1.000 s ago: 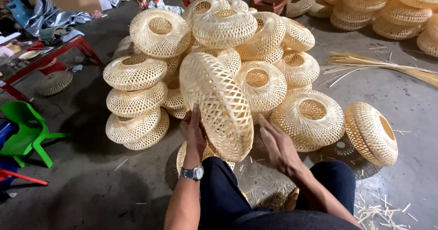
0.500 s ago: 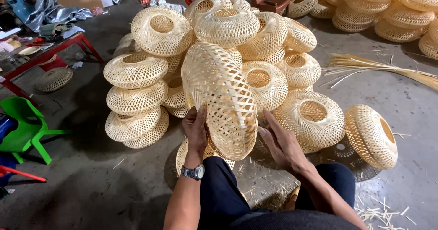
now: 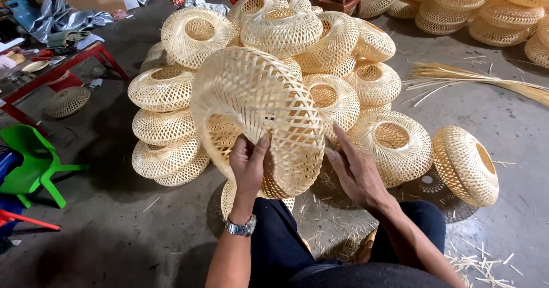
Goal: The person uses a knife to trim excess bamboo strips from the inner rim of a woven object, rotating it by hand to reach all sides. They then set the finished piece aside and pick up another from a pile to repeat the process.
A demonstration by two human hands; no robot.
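The woven bamboo shade [image 3: 257,114] is held up on its edge above the knees, in front of the big pile of shades [image 3: 297,42]; its rim is pinched by the left hand [image 3: 249,165], while the right hand [image 3: 354,171] is laid flat and spread against its side. The thin strips could be bent or snapped if the rim is squeezed too hard. Compared with a second ago, the shade has been tipped up and brought closer.

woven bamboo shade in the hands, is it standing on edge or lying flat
On edge: the woven bamboo shade is tipped up, held by the left hand at its lower rim, the right hand beside it.
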